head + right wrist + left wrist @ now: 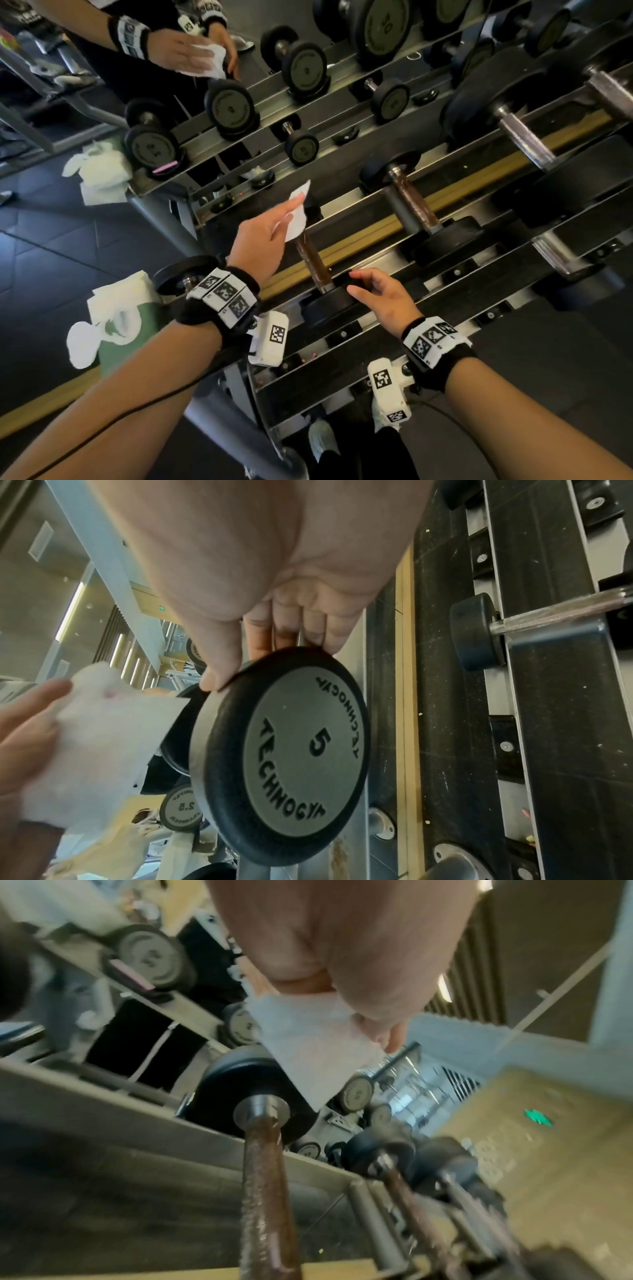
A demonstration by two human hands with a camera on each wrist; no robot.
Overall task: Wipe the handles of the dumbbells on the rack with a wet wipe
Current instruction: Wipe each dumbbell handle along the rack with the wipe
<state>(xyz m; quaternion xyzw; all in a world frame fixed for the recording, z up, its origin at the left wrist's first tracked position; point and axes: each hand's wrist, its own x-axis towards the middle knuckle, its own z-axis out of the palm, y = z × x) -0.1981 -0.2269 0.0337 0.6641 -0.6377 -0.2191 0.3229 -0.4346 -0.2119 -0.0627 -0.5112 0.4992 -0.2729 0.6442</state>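
Observation:
My left hand (291,214) pinches a white wet wipe (298,216) between thumb and fingers. It hangs just over the far end of a rusty brown dumbbell handle (313,262) on the rack. In the left wrist view the wipe (308,1047) sits above the handle's steel collar (262,1108); I cannot tell whether they touch. My right hand (356,282) grips the rim of that dumbbell's near head (301,764), marked 5, thumb on one side and fingers behind it.
More dumbbells lie to the right on the same rack, one with a rusty handle (414,202) and one chrome (524,137). A mirror behind repeats the rack and hands. A green pack with loose white wipes (120,325) sits at the rack's left end.

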